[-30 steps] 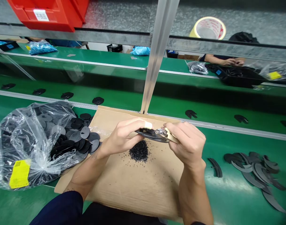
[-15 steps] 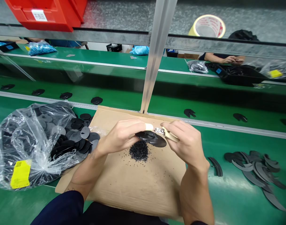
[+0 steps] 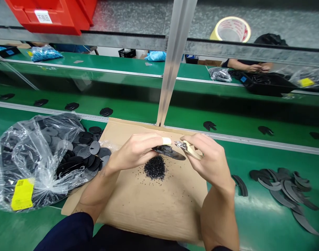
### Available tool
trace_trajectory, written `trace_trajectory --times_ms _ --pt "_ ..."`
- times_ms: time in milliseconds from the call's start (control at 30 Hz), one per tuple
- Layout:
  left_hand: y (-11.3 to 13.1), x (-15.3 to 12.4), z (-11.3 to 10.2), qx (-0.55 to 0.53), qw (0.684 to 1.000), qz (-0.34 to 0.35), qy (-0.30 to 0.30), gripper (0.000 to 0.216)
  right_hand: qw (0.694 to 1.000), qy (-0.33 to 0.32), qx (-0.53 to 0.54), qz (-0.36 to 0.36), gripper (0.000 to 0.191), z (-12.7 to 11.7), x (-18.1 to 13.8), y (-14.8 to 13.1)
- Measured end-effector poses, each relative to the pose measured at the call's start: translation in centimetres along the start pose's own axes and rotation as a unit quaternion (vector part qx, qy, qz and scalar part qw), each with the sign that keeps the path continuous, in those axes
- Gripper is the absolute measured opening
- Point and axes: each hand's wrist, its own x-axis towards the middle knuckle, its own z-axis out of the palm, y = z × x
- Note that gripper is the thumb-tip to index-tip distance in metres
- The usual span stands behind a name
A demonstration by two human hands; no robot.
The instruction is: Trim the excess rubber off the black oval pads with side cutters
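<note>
My left hand [image 3: 138,150] pinches a flat black plastic disc [image 3: 169,152], its thumb wrapped in tape. My right hand [image 3: 207,158] is closed around a small cutter [image 3: 187,147] with cream handles, its metal tip beside the disc's edge. Both hands hover over a sheet of brown cardboard [image 3: 149,205]. A small heap of black trimmings [image 3: 155,168] lies on the cardboard just under the disc.
A clear bag of black discs [image 3: 44,157] with a yellow label lies to the left. Curved black offcuts [image 3: 285,188] lie to the right on the green bench. Black parts ride the conveyor belt [image 3: 149,108] behind. Another person's hands [image 3: 258,68] work at the far right. A metal post [image 3: 172,66] rises ahead.
The disc has been turned in my left hand and the cutter's tip has shifted slightly along its edge. The parts on the conveyor have drifted left.
</note>
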Motion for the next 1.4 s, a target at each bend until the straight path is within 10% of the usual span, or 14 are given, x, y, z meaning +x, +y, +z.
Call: trace_trajectory --times_ms 267,533,767,1167,1400 --pt "0.4 0.1 0.6 -0.019 0.997 -0.058 0.056 0.018 0.969 0.040 0.233 0.071 0.015 -1.2 0.0 -1.3" --pt "-0.4 0.2 1.1 -0.216 0.970 -0.106 0.016 0.068 0.988 0.035 0.147 -0.036 0.017 -0.7 0.4 -1.5" --pt "-2.2 0.2 0.8 -0.243 0.943 -0.210 -0.094 0.028 0.993 0.030 0.031 -0.107 0.019 0.0 0.9 -0.4" --pt "-18.5 1.3 -0.1 0.097 0.909 -0.393 -0.097 0.016 0.995 0.051 -0.038 -0.083 0.017 -0.5 -0.1 -0.6" --pt "-20.7 -0.2 -0.1 0.179 0.853 -0.465 -0.155 0.029 0.996 0.023 -0.004 -0.084 0.019 -0.6 -0.4 -2.2"
